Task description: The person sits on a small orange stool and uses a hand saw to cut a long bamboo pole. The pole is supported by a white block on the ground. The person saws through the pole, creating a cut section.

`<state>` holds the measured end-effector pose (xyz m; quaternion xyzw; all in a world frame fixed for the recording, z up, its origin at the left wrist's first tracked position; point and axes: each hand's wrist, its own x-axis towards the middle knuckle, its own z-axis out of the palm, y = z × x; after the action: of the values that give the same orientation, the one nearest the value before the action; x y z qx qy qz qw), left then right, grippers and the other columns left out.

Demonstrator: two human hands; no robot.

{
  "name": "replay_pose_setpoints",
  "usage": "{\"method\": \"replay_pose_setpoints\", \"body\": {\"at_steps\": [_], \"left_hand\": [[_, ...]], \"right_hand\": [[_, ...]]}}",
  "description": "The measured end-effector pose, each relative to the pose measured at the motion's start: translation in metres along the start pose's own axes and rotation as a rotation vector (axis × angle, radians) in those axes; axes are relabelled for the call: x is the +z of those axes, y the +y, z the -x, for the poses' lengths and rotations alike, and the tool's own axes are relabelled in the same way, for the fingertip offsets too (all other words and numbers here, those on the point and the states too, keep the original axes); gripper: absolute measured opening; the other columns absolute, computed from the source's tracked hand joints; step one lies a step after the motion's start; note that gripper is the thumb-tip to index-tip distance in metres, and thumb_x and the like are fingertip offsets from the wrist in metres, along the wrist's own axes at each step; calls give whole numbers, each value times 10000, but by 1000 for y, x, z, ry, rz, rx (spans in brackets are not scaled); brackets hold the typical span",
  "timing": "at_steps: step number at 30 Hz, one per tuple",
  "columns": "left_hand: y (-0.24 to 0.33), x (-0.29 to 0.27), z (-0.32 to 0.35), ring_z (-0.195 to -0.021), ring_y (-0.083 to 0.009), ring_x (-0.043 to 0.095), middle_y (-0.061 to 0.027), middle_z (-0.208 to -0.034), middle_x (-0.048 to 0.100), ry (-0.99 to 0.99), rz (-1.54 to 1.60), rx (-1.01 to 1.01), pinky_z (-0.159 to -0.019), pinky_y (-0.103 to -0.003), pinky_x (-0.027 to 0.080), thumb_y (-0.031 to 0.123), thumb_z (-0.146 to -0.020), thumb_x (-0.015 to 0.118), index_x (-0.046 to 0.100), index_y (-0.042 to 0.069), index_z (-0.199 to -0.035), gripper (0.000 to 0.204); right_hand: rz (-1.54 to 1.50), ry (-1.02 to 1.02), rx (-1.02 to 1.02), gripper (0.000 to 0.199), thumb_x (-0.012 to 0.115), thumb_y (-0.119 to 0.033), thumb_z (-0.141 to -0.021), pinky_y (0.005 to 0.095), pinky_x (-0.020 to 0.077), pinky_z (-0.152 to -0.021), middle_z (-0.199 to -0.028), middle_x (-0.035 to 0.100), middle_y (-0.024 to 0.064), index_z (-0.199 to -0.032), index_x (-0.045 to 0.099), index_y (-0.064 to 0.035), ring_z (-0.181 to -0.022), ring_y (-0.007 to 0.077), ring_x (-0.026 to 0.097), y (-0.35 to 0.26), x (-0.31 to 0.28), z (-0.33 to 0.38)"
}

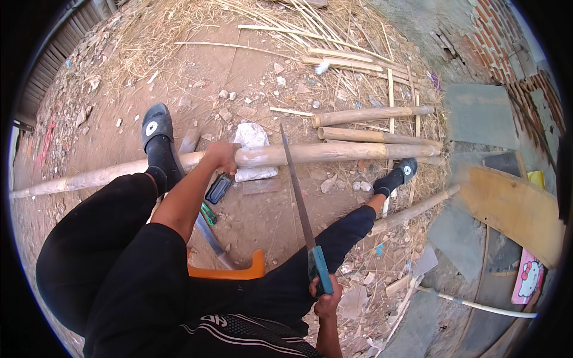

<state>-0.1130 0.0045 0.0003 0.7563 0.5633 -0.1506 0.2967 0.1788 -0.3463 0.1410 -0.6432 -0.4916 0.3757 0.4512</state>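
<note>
My left hand (221,157) is wrapped over a long bamboo pole (322,153), which lies across the ground from left to right. My right hand (327,298) grips the teal handle of a hand saw (302,210). The saw's long blade points away from me and crosses the pole to the right of my left hand; whether its teeth touch the bamboo, I cannot tell. Beneath the pole sits a white lump (252,136), which seems to prop it. Close under my left wrist lies a small dark, tray-like object (219,188).
Two shorter bamboo pieces (376,115) lie beyond the pole, near split strips (340,56) and straw. My sandalled feet (157,128) flank the work. An orange curved piece (256,265) and a green-handled tool (208,213) are close in. Boards (507,206) and a brick wall (501,42) stand right.
</note>
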Motion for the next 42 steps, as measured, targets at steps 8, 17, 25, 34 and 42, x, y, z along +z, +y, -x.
{"method": "replay_pose_setpoints", "body": {"at_steps": [8,17,25,34,42], "left_hand": [[-30,-27,-52,-922,-323,703,-144,-987,738,-132,106,63,-806,-423,558,232,-467,820,710,148,-1137,684],[-29,-15,-70,-988,-328,680,-163,-1045,729,-243,240,177,-863,-399,540,215,-458,852,696,117,-1158,724],[32,9,-36,-1004,-310,692,-172,-945,716,258,-64,-65,-824,-460,554,157,-568,819,592,116,-1224,696],[49,4,-48,-941,-338,710,-160,-962,730,9,-100,6,-776,-431,576,181,-588,749,640,167,-1223,645],[52,4,-60,-924,-356,710,-172,-935,731,32,-56,-32,-764,-427,586,170,-441,763,660,165,-1194,760]], "right_hand": [[-351,57,263,558,290,-441,-1019,283,304,-439,-521,412,45,-701,480,-24,-437,131,379,53,55,-158],[-307,-25,214,794,317,-801,-900,288,319,-447,-532,395,38,-737,464,-38,-434,141,352,57,-31,-44],[101,30,78,397,779,-344,-870,260,358,-493,-555,471,-13,-742,550,-46,-513,74,467,36,-42,-61],[422,-3,38,276,712,-128,-889,282,307,-441,-506,486,-20,-666,599,-13,-438,75,426,1,-79,-43],[174,181,306,257,614,-99,-858,271,388,-443,-512,543,21,-623,598,3,-438,103,509,62,-41,-128]]}}
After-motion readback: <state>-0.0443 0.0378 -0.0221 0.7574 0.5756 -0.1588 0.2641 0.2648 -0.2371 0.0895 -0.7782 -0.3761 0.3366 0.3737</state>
